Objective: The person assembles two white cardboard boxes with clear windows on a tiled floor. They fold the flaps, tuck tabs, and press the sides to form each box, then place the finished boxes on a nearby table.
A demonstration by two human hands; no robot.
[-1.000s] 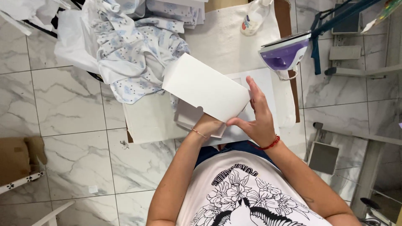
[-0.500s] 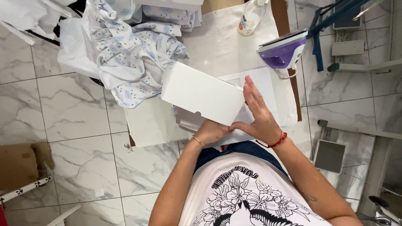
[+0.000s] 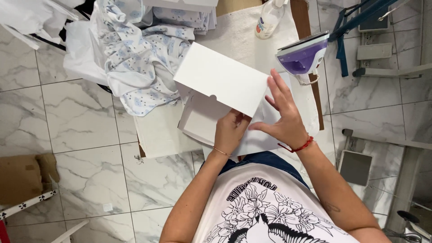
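Observation:
A flat white cardboard box (image 3: pixel 220 85) is tilted above the white ironing board (image 3: pixel 157 135), its lid flap raised. My left hand (image 3: pixel 230 131) grips the box from below, at its near edge. My right hand (image 3: pixel 284 114) rests against the box's right side, fingers spread and pointing up. More white box parts (image 3: pixel 200 121) lie under it on the board.
A pile of pale blue patterned garments (image 3: pixel 144 58) covers the board's far left. A purple steam iron (image 3: pixel 303 56) stands at the right edge, with a spray bottle (image 3: pixel 270 18) behind it. A brown cardboard box (image 3: pixel 22 177) sits on the marble floor at left.
The white box has stayed in both hands and tipped a little, with the lid flap lifted further. My right hand slid up along its right side.

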